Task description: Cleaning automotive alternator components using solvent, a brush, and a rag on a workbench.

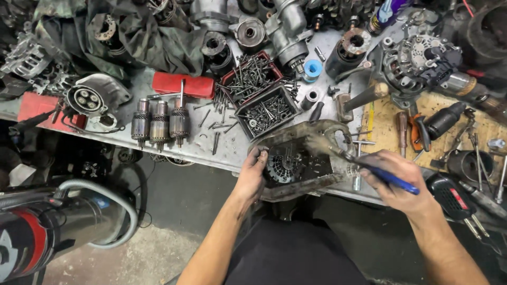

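My left hand (pixel 252 173) grips the near left edge of a dirty metal motor housing (pixel 301 158) that rests at the front edge of the workbench. Inside the housing a finned round part (pixel 282 168) shows. My right hand (pixel 397 179) holds a blue-handled brush (pixel 388 176) whose head (pixel 323 143) is blurred over the housing's upper right rim.
On the grey workbench (pixel 185 145) stand three armatures (pixel 160 123), a red box (pixel 183 84), two trays of bolts (pixel 264 108), several alternators and motor bodies along the back, and hand tools on a wooden board (pixel 449 116) at right. A vacuum cleaner (pixel 47 227) stands on the floor at left.
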